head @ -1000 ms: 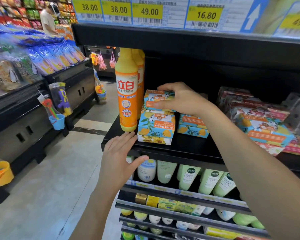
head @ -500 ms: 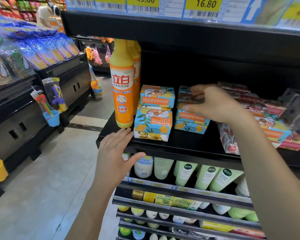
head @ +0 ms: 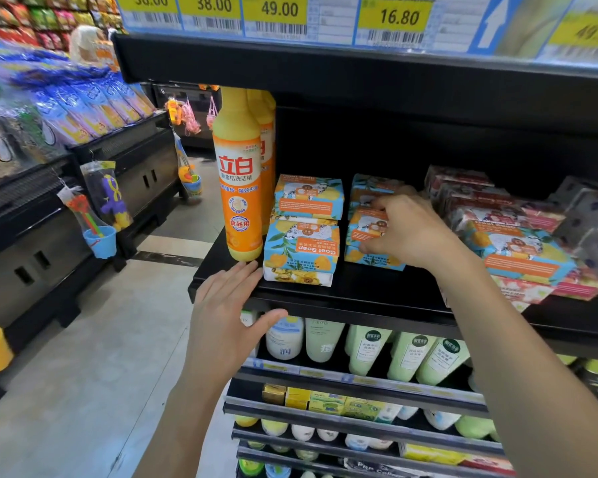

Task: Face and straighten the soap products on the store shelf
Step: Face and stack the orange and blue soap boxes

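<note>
**Gripping the second soap stack**

We are resting our left hand flat, fingers straight, over the shelf's front edge near its left corner. Its fingertips are lying just beside the bottle and the left stack. Our right hand is curling its fingers round a box in the right stack, which is sitting further back from the front edge. In the left stack, the lower box is showing its print upside down. More soap packs are leaning in a loose pile toward the shelf's right side.
</note>
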The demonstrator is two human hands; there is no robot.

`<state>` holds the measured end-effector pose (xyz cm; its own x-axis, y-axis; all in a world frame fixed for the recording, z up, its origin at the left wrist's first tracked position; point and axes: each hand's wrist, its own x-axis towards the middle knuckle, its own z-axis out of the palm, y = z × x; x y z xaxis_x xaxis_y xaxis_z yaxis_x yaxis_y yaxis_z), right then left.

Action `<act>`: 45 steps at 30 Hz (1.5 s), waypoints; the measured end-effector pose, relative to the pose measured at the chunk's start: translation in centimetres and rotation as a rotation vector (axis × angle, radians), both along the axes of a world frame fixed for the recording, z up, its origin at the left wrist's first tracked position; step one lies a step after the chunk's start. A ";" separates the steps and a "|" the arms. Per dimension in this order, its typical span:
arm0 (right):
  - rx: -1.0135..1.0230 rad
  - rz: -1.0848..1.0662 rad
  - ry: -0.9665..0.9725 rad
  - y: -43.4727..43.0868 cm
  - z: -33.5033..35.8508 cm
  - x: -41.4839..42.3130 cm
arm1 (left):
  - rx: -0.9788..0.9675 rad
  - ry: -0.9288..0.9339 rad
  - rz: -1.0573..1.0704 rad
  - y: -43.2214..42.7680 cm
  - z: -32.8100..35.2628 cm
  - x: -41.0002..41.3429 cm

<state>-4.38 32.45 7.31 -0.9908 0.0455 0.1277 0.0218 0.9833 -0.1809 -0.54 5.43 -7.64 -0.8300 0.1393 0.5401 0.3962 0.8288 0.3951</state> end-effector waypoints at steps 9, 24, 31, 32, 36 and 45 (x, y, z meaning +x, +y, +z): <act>-0.120 -0.005 0.165 -0.8 -0.6 3.1 | 0.032 0.004 -0.020 0.1 0.1 0.1; -0.282 0.286 0.366 -2.1 -3.2 11.4 | 0.884 -0.416 -0.286 4.5 7.0 6.9; -0.344 0.415 0.400 -3.1 -4.5 11.9 | 1.137 -0.641 -0.488 6.8 7.3 7.0; -0.351 0.426 0.401 -3.1 -4.7 12.0 | 1.152 -0.644 -0.485 6.7 7.2 7.0; -0.533 0.405 0.330 -2.7 -4.8 12.6 | 1.221 -0.676 -0.491 6.5 7.3 6.9; -1.314 0.175 0.061 -1.6 -5.0 13.4 | 1.222 -0.698 -0.529 6.3 7.2 6.9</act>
<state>8.99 30.83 2.34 -0.9905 0.0413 0.1312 -0.1283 0.0665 -0.9895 6.38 11.73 -0.44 -0.9617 0.2652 0.0697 -0.0184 -0.3161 0.9486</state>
